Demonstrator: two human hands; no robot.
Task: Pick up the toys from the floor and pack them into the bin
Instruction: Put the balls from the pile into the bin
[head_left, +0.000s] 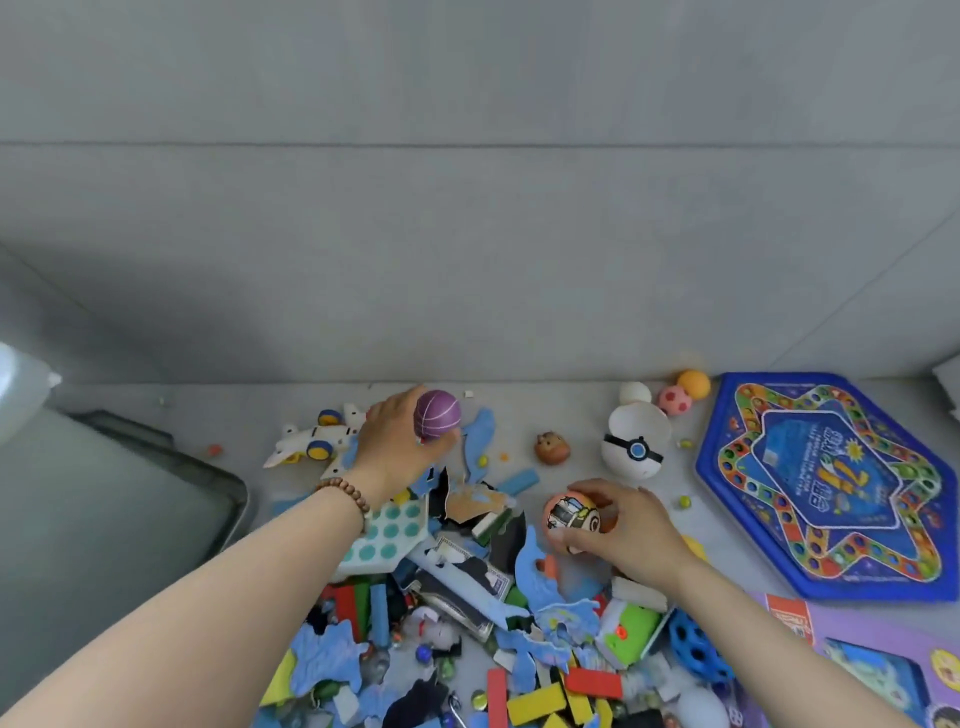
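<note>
Blue board (826, 483) lettering illegible; left hand (400, 441) grips purple ball (439, 413).

The single wide-angle head view looks forward and steeply down from above the person's forearms (208, 597), close over the heap of coloured plastic and foam toys (467, 582) on the pale grey floor (571, 410), the grey wall (467, 208) filling its upper half.

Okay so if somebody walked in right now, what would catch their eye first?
The two hands, each holding a ball: the left hand grips a purple ball, the right hand an orange cartoon-printed ball. Beneath them sprawls a heap of blocks and blue puzzle pieces, and a big blue game board lies at the right.
</note>
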